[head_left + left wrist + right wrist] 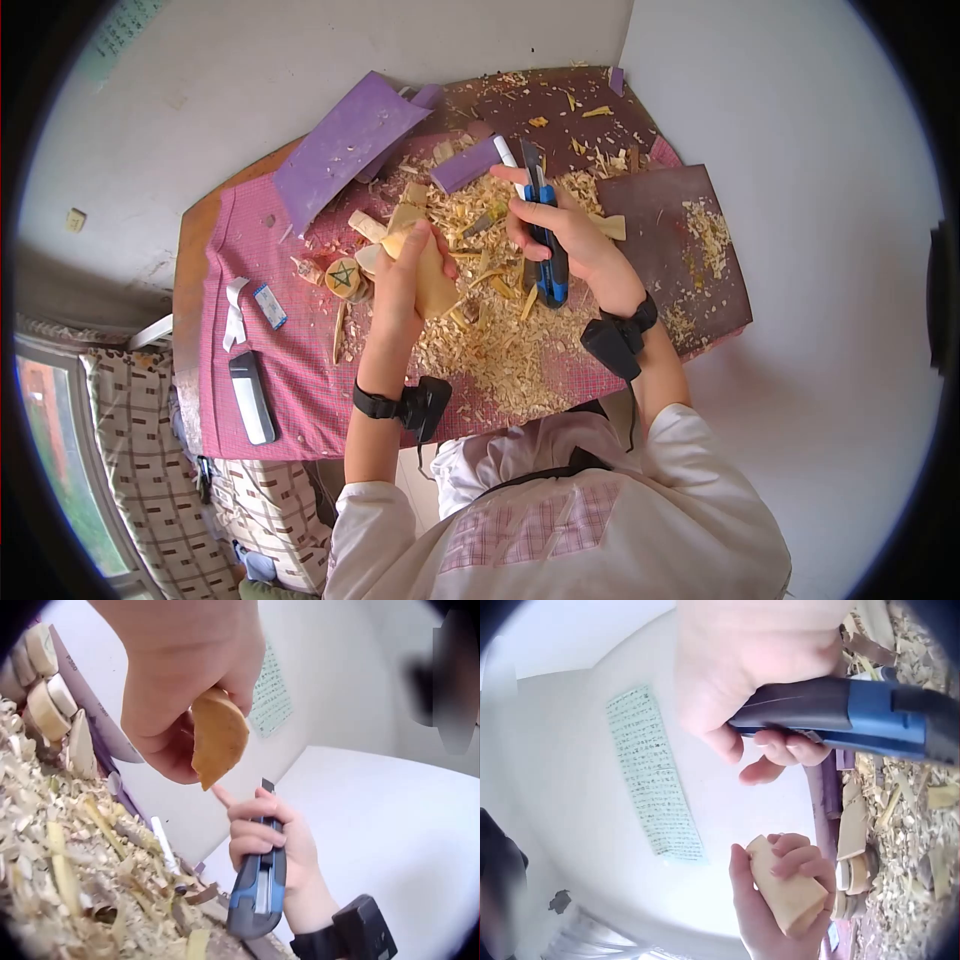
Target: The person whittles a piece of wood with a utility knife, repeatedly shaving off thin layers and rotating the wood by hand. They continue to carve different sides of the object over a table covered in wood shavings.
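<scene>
My left hand [403,275] grips a pale carved block of wood [432,283] above the shavings, thumb along its near side. In the left wrist view the end of the wood block [221,735] pokes out of the fist, rounded on one side. The right hand [570,232] holds a blue and black utility knife [546,245], its fingers wrapped round the handle and its blade pointing away from the body. Seen from the left wrist, a short length of blade [268,784] is out. Knife and wood are apart.
Wood shavings [500,365] cover much of the pink checked cloth [290,395]. Purple sandpaper sheets [345,150] lie at the back left. Left of the wood sit a round piece with a drawn star [343,279] and other wood bits. A dark board [660,240] lies at right.
</scene>
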Action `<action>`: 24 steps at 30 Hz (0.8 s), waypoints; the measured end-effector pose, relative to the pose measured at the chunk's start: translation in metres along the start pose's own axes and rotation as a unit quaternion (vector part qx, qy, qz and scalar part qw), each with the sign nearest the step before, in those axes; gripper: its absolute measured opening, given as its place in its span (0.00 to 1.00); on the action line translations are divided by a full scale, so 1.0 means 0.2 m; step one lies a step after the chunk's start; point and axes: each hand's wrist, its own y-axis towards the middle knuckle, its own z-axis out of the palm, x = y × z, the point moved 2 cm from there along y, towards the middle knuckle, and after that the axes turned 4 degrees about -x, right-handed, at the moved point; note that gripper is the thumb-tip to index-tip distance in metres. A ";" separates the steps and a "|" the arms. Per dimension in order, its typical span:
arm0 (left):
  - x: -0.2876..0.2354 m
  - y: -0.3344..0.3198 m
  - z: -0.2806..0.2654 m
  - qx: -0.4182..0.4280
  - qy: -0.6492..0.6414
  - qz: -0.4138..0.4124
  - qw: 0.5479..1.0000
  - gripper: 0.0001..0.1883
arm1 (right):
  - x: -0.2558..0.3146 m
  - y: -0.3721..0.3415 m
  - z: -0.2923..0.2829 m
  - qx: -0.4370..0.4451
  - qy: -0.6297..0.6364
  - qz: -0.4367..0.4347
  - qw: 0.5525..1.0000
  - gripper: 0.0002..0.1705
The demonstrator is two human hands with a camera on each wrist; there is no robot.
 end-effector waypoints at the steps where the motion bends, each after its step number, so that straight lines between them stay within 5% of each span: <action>1: 0.03 0.02 0.00 0.012 0.012 -0.012 1.000 0.12 | -0.01 0.02 -0.02 0.005 -0.005 -0.005 1.000 0.21; 5: 0.15 0.03 -0.03 0.015 -0.012 -0.045 0.999 0.12 | -0.06 0.05 -0.06 0.100 0.013 0.050 0.994 0.15; 13: 0.24 0.00 -0.07 0.018 -0.014 -0.068 0.997 0.13 | -0.19 0.04 -0.09 0.010 0.114 0.130 0.985 0.07; 18: 0.27 0.01 -0.09 0.025 -0.049 -0.084 0.995 0.17 | -0.16 0.00 -0.03 -0.029 0.022 0.122 0.992 0.06; 24: 0.29 0.01 -0.09 0.095 -0.212 -0.147 0.962 0.32 | -0.16 -0.02 -0.03 -0.008 0.051 0.167 0.985 0.08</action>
